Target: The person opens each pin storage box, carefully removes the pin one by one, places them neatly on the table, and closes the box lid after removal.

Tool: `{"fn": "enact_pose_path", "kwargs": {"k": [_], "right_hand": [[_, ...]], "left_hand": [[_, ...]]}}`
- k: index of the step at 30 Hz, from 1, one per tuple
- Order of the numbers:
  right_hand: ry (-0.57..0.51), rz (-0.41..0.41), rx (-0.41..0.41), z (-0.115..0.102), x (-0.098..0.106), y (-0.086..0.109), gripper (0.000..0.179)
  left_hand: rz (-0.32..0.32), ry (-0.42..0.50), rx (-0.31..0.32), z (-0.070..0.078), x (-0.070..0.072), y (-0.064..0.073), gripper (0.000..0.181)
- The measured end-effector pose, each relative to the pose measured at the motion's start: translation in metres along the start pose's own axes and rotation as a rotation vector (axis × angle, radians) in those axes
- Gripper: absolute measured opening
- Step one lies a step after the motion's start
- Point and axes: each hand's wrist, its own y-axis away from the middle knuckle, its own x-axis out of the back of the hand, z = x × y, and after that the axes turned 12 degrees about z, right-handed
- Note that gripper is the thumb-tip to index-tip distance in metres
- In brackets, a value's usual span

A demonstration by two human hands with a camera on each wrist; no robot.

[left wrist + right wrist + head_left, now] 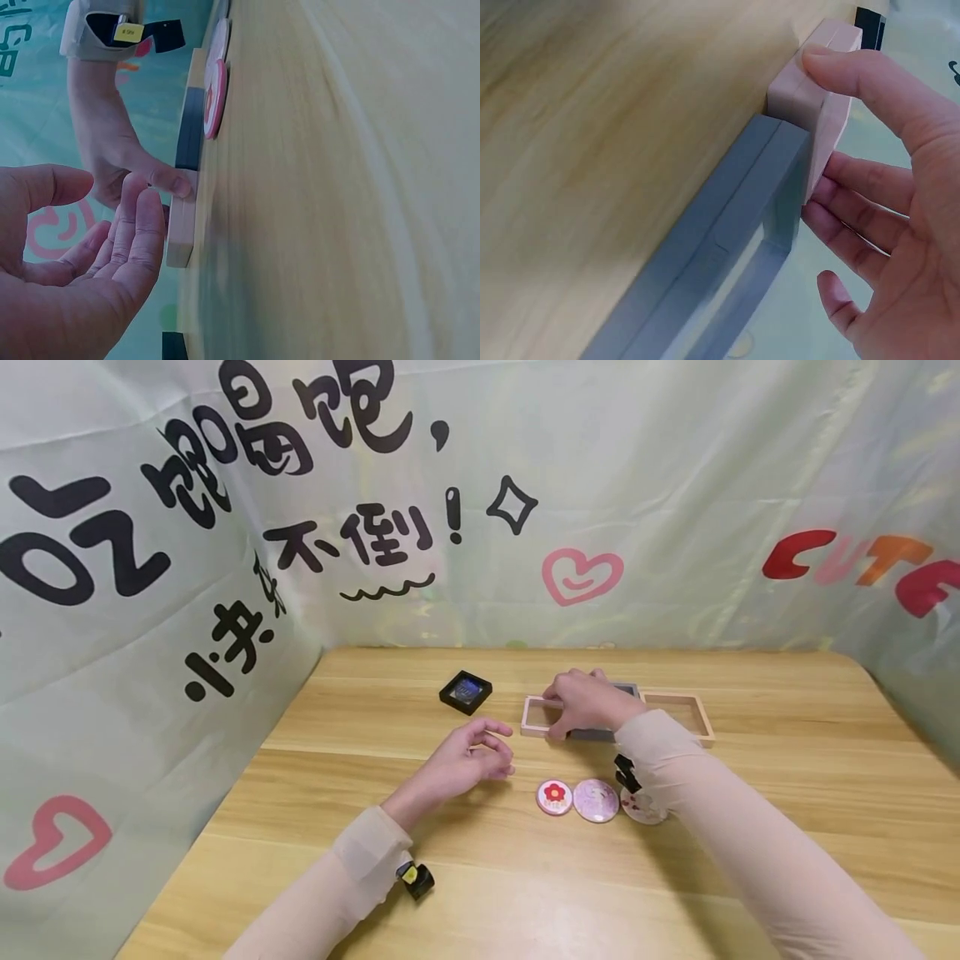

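Observation:
At the back of the table my right hand (pixel 588 700) holds a small pink frame (pixel 537 730) across its width. In the right wrist view the thumb presses the pink frame's (pixel 795 91) near side and fingers touch its far side. A dark grey frame (pixel 697 236) adjoins it, partly covered by the hand in the head view. Beyond that lies a light-wood-coloured frame (pixel 707 720). My left hand (pixel 467 758) hovers left of the pink frame, fingers loosely bent, holding nothing.
A black square frame (pixel 454 699) with a blue inside lies behind the left hand. Nearer me are a red-flower round badge (pixel 554 796), a pink round badge (pixel 596 801) and a third round badge (pixel 645 810), partly under the right sleeve. Printed cloth (pixel 675 485) walls the table (pixel 540 893).

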Motion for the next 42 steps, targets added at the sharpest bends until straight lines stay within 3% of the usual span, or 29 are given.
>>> {"fn": "enact_pose_path", "kwargs": {"k": [26,42], "right_hand": [[0.075,-0.072,-0.026,-0.0083,0.0071,-0.0054,0.065],[0.103,-0.061,-0.035,-0.0051,0.0084,-0.0002,0.070]], "left_hand": [[-0.010,-0.020,-0.005,-0.0011,-0.0006,-0.0002,0.042],[-0.024,-0.024,-0.010,0.0001,-0.0042,0.0004,0.042]]}}
